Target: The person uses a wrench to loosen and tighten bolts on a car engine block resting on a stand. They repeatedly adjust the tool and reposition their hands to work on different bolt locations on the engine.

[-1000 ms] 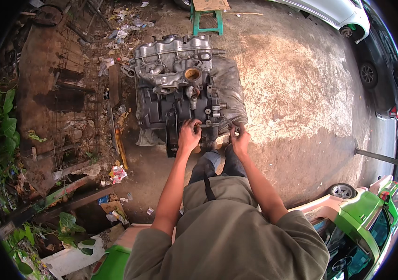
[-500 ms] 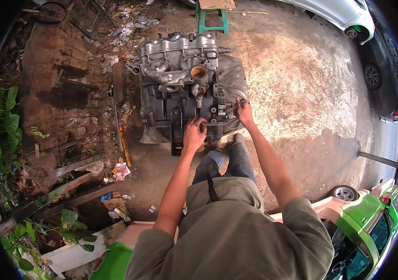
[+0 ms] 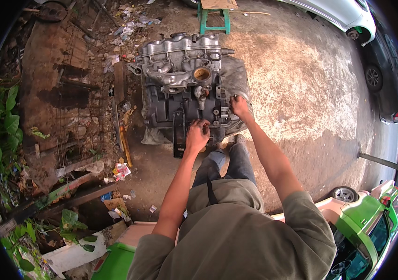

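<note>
A car engine (image 3: 180,53) stands on the ground before me, its silver ribbed top at the far side and darker block toward me. My left hand (image 3: 198,134) is closed over the block's near edge, just right of an upright black bracket (image 3: 179,133). At the block's right side is my right hand (image 3: 240,107), its fingers curled beside some small round metal fittings (image 3: 216,115). Whatever those fingers hold is too small and hidden to make out. A round intake opening (image 3: 202,74) with a brownish inside faces up near the engine's middle.
Grey plastic sheeting (image 3: 237,74) lies beneath and beside the engine. Beyond it stands a green stool (image 3: 214,21). Litter and a wooden plank (image 3: 119,83) lie to the left. A silver car (image 3: 336,18), a dark car (image 3: 377,77) and a green vehicle (image 3: 364,217) stand around the right side.
My right hand has moved a little left and away from me, closer to the metal fittings. My left hand keeps its place on the engine's near edge.
</note>
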`<action>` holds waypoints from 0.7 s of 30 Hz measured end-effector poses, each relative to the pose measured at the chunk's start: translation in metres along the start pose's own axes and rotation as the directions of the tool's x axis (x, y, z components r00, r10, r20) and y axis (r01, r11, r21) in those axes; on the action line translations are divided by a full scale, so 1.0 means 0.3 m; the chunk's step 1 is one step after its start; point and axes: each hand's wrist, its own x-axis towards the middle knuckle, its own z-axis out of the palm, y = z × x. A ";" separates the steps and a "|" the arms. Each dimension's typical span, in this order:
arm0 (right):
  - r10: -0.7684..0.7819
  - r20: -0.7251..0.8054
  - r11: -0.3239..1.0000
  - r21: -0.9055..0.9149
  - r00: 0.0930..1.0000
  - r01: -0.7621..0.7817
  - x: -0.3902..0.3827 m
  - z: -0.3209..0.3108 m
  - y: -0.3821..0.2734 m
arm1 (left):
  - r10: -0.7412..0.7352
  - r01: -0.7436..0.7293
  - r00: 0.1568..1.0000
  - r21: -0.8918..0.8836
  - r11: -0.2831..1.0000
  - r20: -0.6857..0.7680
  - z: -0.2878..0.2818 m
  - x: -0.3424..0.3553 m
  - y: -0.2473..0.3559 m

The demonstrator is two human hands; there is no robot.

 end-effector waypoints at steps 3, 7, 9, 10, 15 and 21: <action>-0.025 -0.105 0.991 0.126 0.994 0.039 -0.098 -0.031 -0.049 | 0.024 -0.024 1.000 -0.013 1.000 -0.009 0.001 -0.002 0.001; 0.066 -0.116 0.972 0.231 0.991 -0.038 -0.348 -0.037 -0.097 | 0.053 -0.053 0.998 0.007 0.999 -0.020 0.005 0.000 -0.002; 0.036 -0.095 0.954 0.299 0.995 -0.006 -0.471 0.008 -0.106 | 0.057 -0.057 0.998 0.003 0.998 -0.030 0.006 -0.002 -0.006; 0.011 -0.089 0.942 0.336 0.996 0.020 -0.516 0.031 -0.103 | 0.060 -0.060 0.998 0.000 0.998 -0.036 0.008 -0.002 -0.007; -0.016 -0.241 0.976 0.206 0.970 0.067 -0.580 0.039 -0.052 | 0.082 -0.083 0.994 -0.021 0.996 -0.069 0.009 -0.008 -0.013; 0.096 -0.361 0.971 0.239 0.927 -0.008 -0.483 -0.067 -0.014 | 0.065 -0.065 0.997 -0.012 0.998 -0.047 0.011 -0.007 -0.014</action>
